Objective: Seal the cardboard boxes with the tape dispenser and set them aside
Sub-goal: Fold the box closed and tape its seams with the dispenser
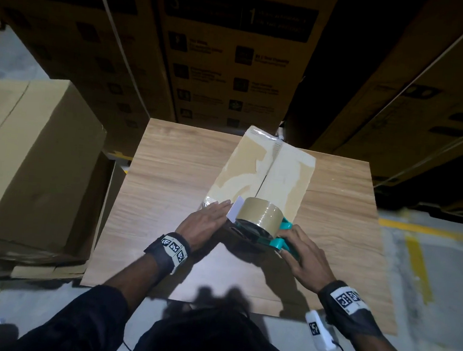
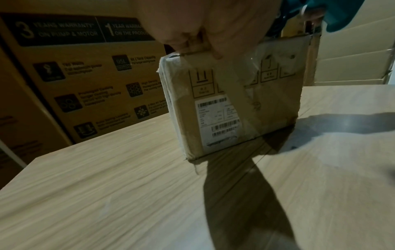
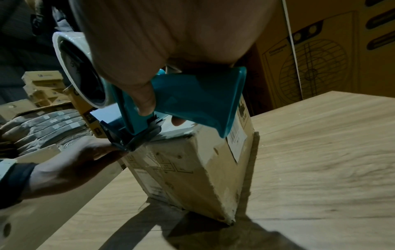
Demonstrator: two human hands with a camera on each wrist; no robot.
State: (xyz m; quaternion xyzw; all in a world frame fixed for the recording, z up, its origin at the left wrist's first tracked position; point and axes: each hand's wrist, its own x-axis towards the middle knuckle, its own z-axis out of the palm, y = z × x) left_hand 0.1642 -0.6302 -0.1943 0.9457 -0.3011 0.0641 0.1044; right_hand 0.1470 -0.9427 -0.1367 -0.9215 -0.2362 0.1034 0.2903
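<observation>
dispenser on the box's top edge, seen from my right wrist

my right hand (image 3: 162,42) grips the teal handle of the tape dispenser (image 3: 192,99), thumb curled round it, with the tape roll (image 3: 70,67) up on the left. the dispenser's front end touches the near top edge of the cardboard box (image 3: 188,172), which stands on the wooden table (image 3: 320,160) and looks tilted from here. my left hand (image 3: 70,165) comes in from the left, fingers pressed against the box's top corner just beside the dispenser's front. far left i see stacked grey packets (image 3: 47,125) and small boxes (image 3: 45,84); a large printed carton (image 3: 320,59) stands far right.
</observation>
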